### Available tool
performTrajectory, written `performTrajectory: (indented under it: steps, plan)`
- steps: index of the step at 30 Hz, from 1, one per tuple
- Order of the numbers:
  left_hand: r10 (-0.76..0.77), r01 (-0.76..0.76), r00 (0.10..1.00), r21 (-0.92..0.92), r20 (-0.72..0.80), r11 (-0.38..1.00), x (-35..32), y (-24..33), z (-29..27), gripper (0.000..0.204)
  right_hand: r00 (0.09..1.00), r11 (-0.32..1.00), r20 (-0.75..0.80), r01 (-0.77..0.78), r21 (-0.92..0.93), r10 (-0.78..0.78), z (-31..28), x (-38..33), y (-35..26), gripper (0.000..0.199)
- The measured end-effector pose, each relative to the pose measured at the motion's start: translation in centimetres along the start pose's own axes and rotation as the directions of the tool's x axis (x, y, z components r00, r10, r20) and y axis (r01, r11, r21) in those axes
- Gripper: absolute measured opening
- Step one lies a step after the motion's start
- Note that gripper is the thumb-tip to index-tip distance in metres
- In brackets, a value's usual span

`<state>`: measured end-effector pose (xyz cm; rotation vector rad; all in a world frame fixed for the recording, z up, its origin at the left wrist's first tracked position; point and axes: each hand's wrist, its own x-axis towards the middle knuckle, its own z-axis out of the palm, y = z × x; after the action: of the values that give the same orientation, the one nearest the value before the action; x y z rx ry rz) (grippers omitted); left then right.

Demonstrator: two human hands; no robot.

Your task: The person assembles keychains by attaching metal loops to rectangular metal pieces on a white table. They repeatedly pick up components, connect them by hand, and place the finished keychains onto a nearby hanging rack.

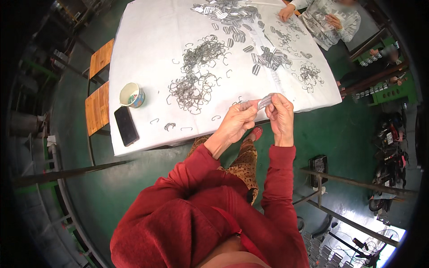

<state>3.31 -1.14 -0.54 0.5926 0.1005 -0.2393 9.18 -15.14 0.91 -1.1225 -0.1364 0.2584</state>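
Over the table's near edge, both hands are raised with a small grey, ribbed oblong piece (265,102) between them. My left hand (237,121) pinches its left end with thumb and fingers. On the other end, my right hand (280,115) is closed in a pinch too. Whether a thin wire is also in the fingers is too small to tell. Beyond the hands lies a heap of similar oblong pieces (271,58). Left of that, a spread pile of bent wire hooks (192,91) covers the white tabletop (149,53).
A paper cup (132,95) with small bits inside and a black phone (126,126) sit at the table's left. Wooden stools (97,107) stand beside it. Across the table, another person's hand (286,13) touches more hooks. Metal rails (357,183) run at lower right.
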Motion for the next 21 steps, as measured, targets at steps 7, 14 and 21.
performTrajectory:
  steps: [7, 14, 21]
  plan:
    - [-0.084, 0.086, 0.995, -0.035, 0.051, 0.996, -0.7, 0.3, 0.8, 0.008, 0.999, 0.997, -0.018, -0.035, 0.073, 0.036, 0.2, -0.4, 0.7, 0.024]
    - [-0.007, 0.007, 1.0, 0.056, 0.011, 0.998, -1.2, 0.4, 2.3, 0.016, 0.999, 0.981, 0.046, -0.001, 0.193, -0.008, 0.1, -0.4, 0.2, 0.024]
    - [0.047, -0.049, 0.998, 0.042, 0.041, 0.998, -2.0, 0.3, 2.8, 0.02, 0.983, 0.987, 0.172, 0.042, 0.154, -0.069, 1.4, -1.0, -0.9, 0.022]
